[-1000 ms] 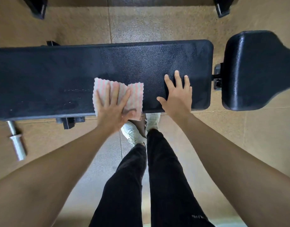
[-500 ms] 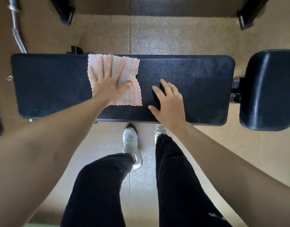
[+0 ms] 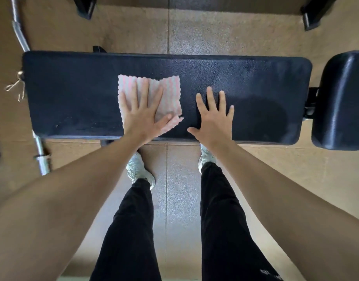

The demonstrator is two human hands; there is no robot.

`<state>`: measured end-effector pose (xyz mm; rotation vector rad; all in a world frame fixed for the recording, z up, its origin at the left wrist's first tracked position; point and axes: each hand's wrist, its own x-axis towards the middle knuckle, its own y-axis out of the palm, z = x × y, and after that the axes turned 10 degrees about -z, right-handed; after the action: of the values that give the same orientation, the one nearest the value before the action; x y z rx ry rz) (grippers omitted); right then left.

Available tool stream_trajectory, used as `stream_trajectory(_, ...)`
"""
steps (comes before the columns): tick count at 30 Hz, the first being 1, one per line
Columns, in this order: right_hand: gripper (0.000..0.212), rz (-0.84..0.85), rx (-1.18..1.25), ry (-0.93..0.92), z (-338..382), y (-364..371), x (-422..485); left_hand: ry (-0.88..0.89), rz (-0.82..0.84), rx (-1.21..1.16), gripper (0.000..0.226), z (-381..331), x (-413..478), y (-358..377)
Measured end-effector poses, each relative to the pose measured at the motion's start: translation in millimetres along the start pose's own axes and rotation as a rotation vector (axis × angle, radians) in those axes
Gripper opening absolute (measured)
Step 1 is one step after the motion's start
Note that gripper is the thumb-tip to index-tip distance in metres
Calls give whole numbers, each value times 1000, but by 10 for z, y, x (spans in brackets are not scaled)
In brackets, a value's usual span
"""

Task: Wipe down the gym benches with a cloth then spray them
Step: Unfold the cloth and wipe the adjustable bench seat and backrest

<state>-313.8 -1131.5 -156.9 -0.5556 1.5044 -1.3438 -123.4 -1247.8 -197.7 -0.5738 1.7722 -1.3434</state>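
Black pebbled vinyl covers the long bench pad (image 3: pixel 73 94), which runs left to right across the upper half of the head view. A pink-and-white striped cloth (image 3: pixel 170 92) lies spread on the pad a little left of its middle, its near right corner rumpled close to the pad's front edge. The left hand (image 3: pixel 142 120) presses down on the cloth with palm flat and fingers straight and spread, the thumb lying across the rumpled corner; it grips nothing. The right hand (image 3: pixel 214 120) rests just beside the cloth, to its right, palm flat on bare vinyl with fingers straight and apart, holding nothing. A darker patch (image 3: pixel 261 116) shows on the vinyl to the right of that hand. A shorter black seat pad (image 3: pixel 342 102) stands at the right end, parted from the long pad by a narrow gap in which a metal bracket (image 3: pixel 311 102) is visible. A metal bar (image 3: pixel 18 31) lies on the floor at the bench's left end and passes beneath it; a wire spring clip (image 3: pixel 15 88) sits beside the pad's left edge. Two black frame feet (image 3: pixel 84 7) reach in from the top. Legs in black trousers (image 3: pixel 130 230) and pale shoes (image 3: pixel 139 171) stand close against the front edge on a brown speckled tile floor (image 3: pixel 195 31).
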Motion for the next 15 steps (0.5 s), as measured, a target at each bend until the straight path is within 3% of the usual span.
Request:
stream_trajectory(7, 105, 16, 37, 136, 175, -38, -28, 115, 20, -45, 79, 275, -628, 221)
stream_trajectory(11, 104, 9, 40, 159, 239, -43, -39, 190, 43, -51, 78, 524, -479, 169)
stream_trajectory(15, 99, 11, 50, 213, 348, -40, -15, 148, -6, -24, 75, 748, -84, 55)
